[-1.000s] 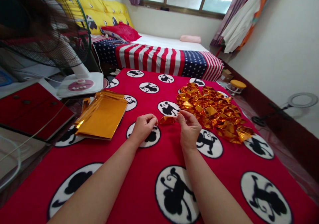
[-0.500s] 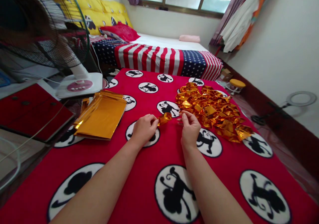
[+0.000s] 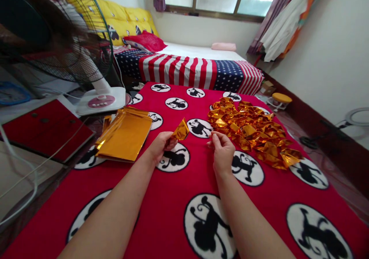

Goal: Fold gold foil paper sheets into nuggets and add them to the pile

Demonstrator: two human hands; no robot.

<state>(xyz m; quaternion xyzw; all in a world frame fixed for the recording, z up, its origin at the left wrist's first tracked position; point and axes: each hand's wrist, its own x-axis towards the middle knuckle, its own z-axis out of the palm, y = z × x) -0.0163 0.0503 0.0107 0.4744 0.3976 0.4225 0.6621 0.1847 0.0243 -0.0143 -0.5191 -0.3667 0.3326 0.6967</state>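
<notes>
My left hand is closed on a small folded piece of gold foil paper, whose pointed, open end sticks up and to the right. My right hand is a short way to the right, thumb and forefinger pinched together; I cannot make out what is between them, if anything. Just beyond my right hand lies a spread of several folded gold foil pieces. To the left of my left hand is a stack of flat gold foil sheets. Everything rests on a red cloth with monkey prints.
A fan with a white base stands at the left, beside a red-fronted cabinet. Beyond the cloth is a bed with a flag-patterned cover. On the right floor are a yellow stool and a ring-shaped stand.
My left hand has turned and drawn slightly left, tipping the gold foil piece upward and showing its wider end. My right hand stays pinched in nearly the same place. The view has shifted slightly.
</notes>
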